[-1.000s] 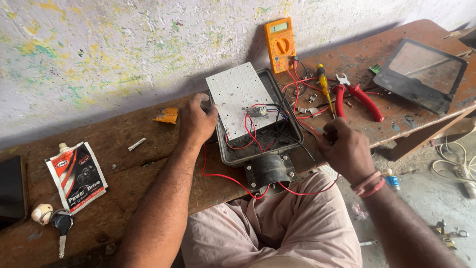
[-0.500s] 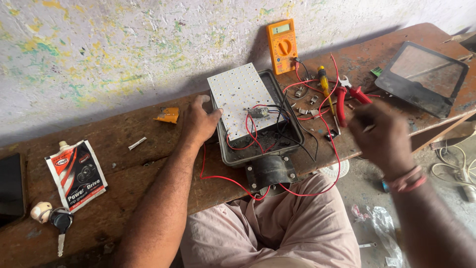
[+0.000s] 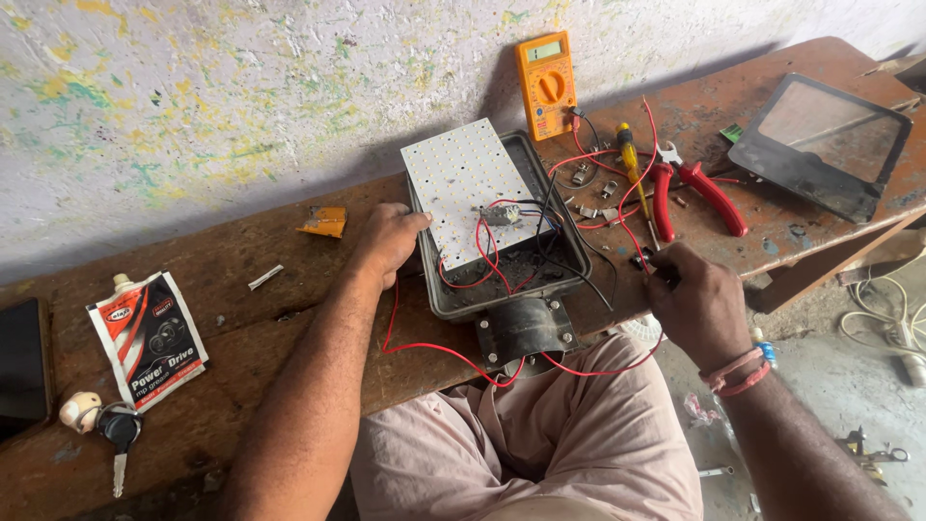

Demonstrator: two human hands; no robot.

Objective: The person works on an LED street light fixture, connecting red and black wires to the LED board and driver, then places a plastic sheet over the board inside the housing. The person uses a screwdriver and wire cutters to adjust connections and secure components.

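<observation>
Right hand (image 3: 696, 301) lowered from mid-air to bench front edge, red probe wire (image 3: 632, 207) pinched. Left hand (image 3: 391, 239) kept open, steadying lamp housing (image 3: 502, 217); probing likely resumed.

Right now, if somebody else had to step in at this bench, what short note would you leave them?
Left hand: resting on the left edge of the dark grey metal lamp housing, steadying it.
Right hand: pinching the thin red wire beside the housing; whether it also holds a probe is unclear.
White LED panel lies loose, tilted in the housing.
Orange multimeter leans on the wall; red-handled pliers and yellow screwdriver lie alongside.
Done: housing opened. Left: wiring loose, panel not seated.
</observation>
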